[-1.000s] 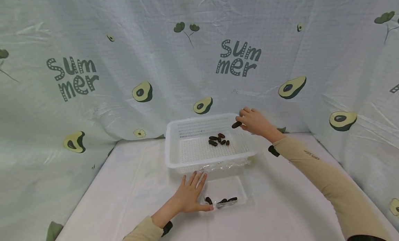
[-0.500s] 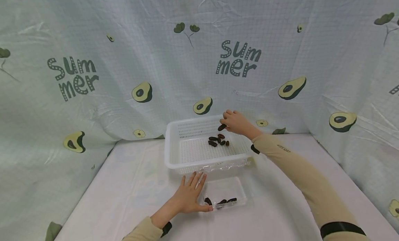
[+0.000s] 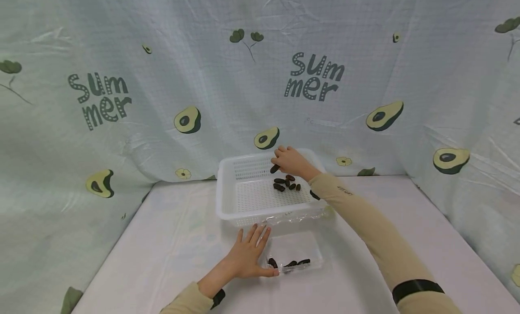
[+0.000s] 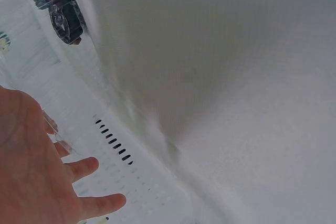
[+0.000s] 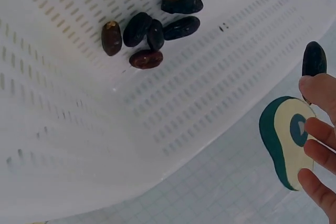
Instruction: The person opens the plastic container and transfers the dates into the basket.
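Observation:
My right hand (image 3: 290, 161) pinches a dark date (image 3: 275, 168) between thumb and fingertips, above the back part of a white perforated basket (image 3: 221, 187). In the right wrist view the held date (image 5: 314, 59) points away from the thumb. Several dates (image 5: 137, 29) lie clustered on the basket floor, dark brown to reddish. My left hand (image 3: 245, 257) lies with fingers spread at the left edge of a clear plastic box (image 3: 294, 246), its thumb at the near corner. A few dates (image 3: 290, 263) sit along the box's near side.
The box stands just in front of the basket, on a pale cloth-covered table (image 3: 170, 246). Clear crinkled plastic (image 3: 292, 217) lies along the basket's near wall. A patterned curtain (image 3: 227, 88) hangs close behind the basket and along both sides.
My right hand has moved left over the basket, carrying the date from near its right back corner. The left hand has stayed in place at the box.

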Demonstrator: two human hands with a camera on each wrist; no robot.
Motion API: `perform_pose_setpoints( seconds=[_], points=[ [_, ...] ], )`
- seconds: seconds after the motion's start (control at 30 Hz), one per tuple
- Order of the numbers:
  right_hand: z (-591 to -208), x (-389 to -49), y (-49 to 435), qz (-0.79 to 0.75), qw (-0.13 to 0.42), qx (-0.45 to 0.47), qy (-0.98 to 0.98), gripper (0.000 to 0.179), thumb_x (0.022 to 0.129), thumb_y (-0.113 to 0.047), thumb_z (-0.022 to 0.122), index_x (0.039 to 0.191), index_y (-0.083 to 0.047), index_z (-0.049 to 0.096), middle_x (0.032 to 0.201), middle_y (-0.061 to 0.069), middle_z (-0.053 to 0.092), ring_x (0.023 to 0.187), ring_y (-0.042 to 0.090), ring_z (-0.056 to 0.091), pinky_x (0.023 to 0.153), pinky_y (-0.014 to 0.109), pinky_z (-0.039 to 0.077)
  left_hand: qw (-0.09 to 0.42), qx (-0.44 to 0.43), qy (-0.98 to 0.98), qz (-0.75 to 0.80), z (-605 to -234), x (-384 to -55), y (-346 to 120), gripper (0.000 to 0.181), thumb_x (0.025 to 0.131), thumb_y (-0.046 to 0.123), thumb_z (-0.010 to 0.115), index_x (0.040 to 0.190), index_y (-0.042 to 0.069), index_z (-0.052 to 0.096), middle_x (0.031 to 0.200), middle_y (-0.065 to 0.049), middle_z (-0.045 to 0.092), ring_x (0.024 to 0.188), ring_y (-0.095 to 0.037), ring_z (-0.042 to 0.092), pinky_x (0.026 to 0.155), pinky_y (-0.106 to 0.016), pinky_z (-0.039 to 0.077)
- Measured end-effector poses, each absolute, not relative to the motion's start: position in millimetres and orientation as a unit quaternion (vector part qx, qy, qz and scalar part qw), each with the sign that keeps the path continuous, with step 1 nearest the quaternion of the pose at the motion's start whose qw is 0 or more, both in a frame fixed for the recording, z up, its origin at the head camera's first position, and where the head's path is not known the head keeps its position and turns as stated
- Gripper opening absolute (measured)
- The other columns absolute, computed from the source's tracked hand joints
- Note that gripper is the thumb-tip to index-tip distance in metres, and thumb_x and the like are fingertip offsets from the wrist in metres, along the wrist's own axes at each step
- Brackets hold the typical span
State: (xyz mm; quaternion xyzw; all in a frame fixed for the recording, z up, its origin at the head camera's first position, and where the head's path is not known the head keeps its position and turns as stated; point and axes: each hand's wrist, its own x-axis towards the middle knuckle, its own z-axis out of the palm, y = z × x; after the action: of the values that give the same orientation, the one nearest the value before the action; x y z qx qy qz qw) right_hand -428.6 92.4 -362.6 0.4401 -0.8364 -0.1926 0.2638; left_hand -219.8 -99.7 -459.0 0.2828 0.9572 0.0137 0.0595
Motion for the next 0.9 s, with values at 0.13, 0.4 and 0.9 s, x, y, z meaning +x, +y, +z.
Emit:
perform_pose_setpoints(
  seconds=[0.13, 0.4, 0.9],
  points=[
    [-365.5, -431.4, 86.7, -0.207, 0.252, 0.44, -0.837, 0.012, 0.085, -0.021, 0.061, 0.096, -0.018, 0.061, 0.092, 0.003, 0.058, 0.082, 0.018, 0.049, 0.067, 0.032, 0.043, 0.057, 0.284, 0.957, 0.011, -458.5, -219.9, -98.2, 0.104, 0.071, 0.077, 0.041, 0.145, 0.011, 0.009, 0.151, -0.009, 0.012, 0.138, -0.031, 0.011, 0.103, -0.059, 0.017],
    [-365.0, -428.3, 77.9, -0.185, 0.224, 0.452, -0.843, 0.013, 0.084, -0.02, 0.062, 0.097, -0.018, 0.063, 0.093, 0.004, 0.058, 0.081, 0.019, 0.047, 0.066, 0.031, 0.04, 0.046, 0.287, 0.957, 0.006, -458.6, -219.6, -96.0, 0.104, 0.07, 0.077, 0.042, 0.145, 0.01, 0.011, 0.15, -0.01, 0.014, 0.138, -0.031, 0.012, 0.103, -0.059, 0.018],
    [-365.3, -424.6, 68.7, -0.195, 0.231, 0.455, -0.838, 0.02, 0.083, -0.028, 0.063, 0.1, -0.02, 0.061, 0.094, 0.003, 0.055, 0.082, 0.018, 0.045, 0.065, 0.03, 0.039, 0.048, 0.279, 0.959, 0.004, -458.9, -219.2, -98.0, 0.104, 0.07, 0.077, 0.042, 0.145, 0.011, 0.011, 0.15, -0.009, 0.015, 0.138, -0.031, 0.014, 0.103, -0.059, 0.019]
  ],
)
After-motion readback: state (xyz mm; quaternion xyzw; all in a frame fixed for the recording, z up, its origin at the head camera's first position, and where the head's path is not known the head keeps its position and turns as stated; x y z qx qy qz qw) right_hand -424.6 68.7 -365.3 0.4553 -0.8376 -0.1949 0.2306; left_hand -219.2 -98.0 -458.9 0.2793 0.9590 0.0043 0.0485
